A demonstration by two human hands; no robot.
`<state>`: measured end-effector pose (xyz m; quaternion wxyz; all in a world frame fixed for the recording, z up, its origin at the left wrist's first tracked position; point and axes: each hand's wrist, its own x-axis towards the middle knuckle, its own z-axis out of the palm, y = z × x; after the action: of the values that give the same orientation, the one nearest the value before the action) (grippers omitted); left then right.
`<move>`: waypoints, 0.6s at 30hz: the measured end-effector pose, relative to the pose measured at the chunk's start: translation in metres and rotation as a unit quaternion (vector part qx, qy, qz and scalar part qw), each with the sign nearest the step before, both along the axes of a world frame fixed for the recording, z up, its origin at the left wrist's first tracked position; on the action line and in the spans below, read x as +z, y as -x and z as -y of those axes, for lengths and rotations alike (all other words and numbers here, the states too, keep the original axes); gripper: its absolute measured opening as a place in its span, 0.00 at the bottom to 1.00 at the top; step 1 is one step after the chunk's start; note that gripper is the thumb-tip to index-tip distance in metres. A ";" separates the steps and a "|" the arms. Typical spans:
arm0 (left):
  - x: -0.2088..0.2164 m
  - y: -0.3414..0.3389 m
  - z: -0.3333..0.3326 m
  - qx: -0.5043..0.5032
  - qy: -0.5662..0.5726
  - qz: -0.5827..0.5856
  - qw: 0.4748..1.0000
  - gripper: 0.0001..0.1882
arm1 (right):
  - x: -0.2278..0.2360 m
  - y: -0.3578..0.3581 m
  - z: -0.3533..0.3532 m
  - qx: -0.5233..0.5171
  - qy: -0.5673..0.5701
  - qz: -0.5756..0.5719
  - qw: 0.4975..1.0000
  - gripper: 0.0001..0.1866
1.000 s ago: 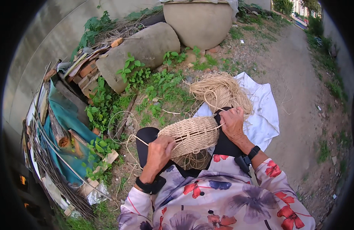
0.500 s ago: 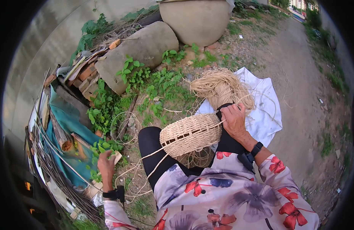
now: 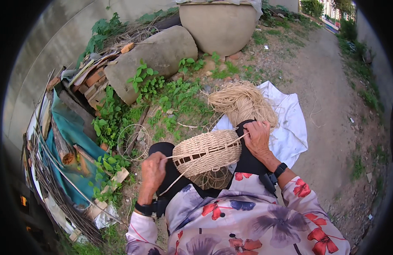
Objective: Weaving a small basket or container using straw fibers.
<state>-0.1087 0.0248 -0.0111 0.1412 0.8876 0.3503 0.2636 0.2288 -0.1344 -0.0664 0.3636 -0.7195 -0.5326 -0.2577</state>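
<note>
A woven basket [image 3: 207, 153] of pale cord lies across my lap between my knees, with a dark lengthwise gap in its weave. My left hand [image 3: 153, 172] is closed on a cord at the basket's left end, thumb and fingers pinched together. At the right end, my right hand [image 3: 256, 136] pinches a cord that runs to the basket's edge by my knee. Another loose cord [image 3: 176, 182] trails from the basket down over my left thigh. Beyond my right knee, a large hank of cord [image 3: 243, 102] rests on a white cloth [image 3: 285, 117].
To the left stand bundled sticks [image 3: 73, 212], logs [image 3: 62, 142] and a teal sheet [image 3: 73, 170]. A concrete pipe [image 3: 154, 59] and a big clay jar [image 3: 217, 27] are farther ahead. Loose cord coils [image 3: 134, 142] lie near my left knee. A dirt path [image 3: 328, 93] runs along the right.
My left hand has come in from the far left to the basket's left end and now grips a cord there. The right hand keeps its pinch, nearly in place.
</note>
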 end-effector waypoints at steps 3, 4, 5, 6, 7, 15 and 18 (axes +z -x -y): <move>-0.031 0.135 -0.071 0.202 -0.083 -0.043 0.975 0.06 | 0.000 -0.002 0.004 -0.003 -0.005 -0.019 1.000 0.06; -0.031 0.175 -0.079 0.279 -0.086 -0.034 0.956 0.06 | 0.000 -0.003 0.006 -0.006 -0.012 -0.025 1.000 0.06; -0.046 0.250 -0.093 0.370 -0.164 -0.095 0.909 0.08 | 0.002 0.001 0.001 0.003 -0.015 -0.027 1.000 0.06; -0.050 0.305 -0.094 0.443 -0.169 -0.107 0.874 0.10 | 0.002 0.000 0.001 0.003 -0.015 -0.030 0.999 0.06; -0.057 0.363 -0.088 0.532 -0.192 -0.134 0.813 0.12 | 0.002 0.001 -0.001 0.009 -0.017 -0.033 0.999 0.06; -0.044 0.303 -0.036 0.322 -0.079 -0.217 0.918 0.06 | 0.046 0.020 -0.017 0.101 -0.009 -0.062 0.993 0.09; 0.003 0.169 0.004 0.108 0.009 -0.180 0.978 0.04 | 0.098 0.074 -0.033 0.274 -0.055 -0.046 0.959 0.11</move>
<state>-0.2778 0.0204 -0.0084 0.0541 0.8762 0.4661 0.1099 0.1549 -0.1011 0.0320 0.4838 -0.5358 -0.6769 -0.1436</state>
